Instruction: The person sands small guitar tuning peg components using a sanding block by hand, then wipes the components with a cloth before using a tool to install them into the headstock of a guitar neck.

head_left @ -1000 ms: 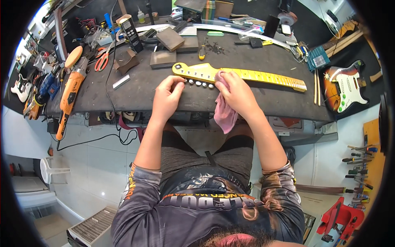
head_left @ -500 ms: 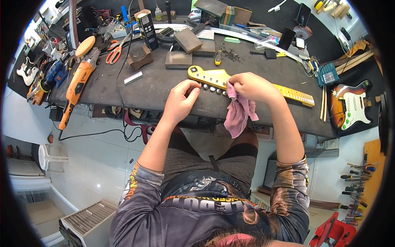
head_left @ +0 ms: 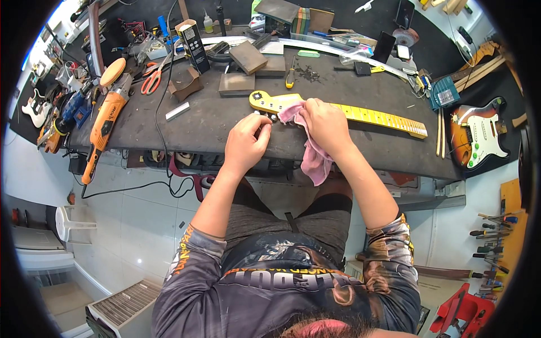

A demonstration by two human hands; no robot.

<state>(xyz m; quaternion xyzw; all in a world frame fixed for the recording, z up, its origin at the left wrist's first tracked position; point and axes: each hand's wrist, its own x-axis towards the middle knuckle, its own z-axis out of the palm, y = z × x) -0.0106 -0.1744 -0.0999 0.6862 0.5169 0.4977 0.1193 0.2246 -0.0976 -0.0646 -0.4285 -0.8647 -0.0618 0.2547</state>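
A yellow guitar neck [head_left: 383, 118] lies on the dark workbench, its headstock [head_left: 260, 99] to the left with silver tuners along the near edge. My left hand [head_left: 246, 139] is at the near side of the headstock by the tuners, fingers curled; what they grip is hidden. My right hand [head_left: 326, 125] is closed on a pink cloth [head_left: 315, 166], which lies over the headstock's right part and hangs past my fingers toward me.
A yellow-handled screwdriver [head_left: 290, 76] and metal blocks [head_left: 236, 84] lie behind the neck. An orange power tool [head_left: 104, 127] with its cord, and red-handled cutters [head_left: 152, 81], are at the left. A sunburst guitar body [head_left: 474, 132] stands at the right.
My right hand and the cloth have shifted along the headstock, the cloth now bunched further left over the tuners. My left hand stays curled beside the tuners.
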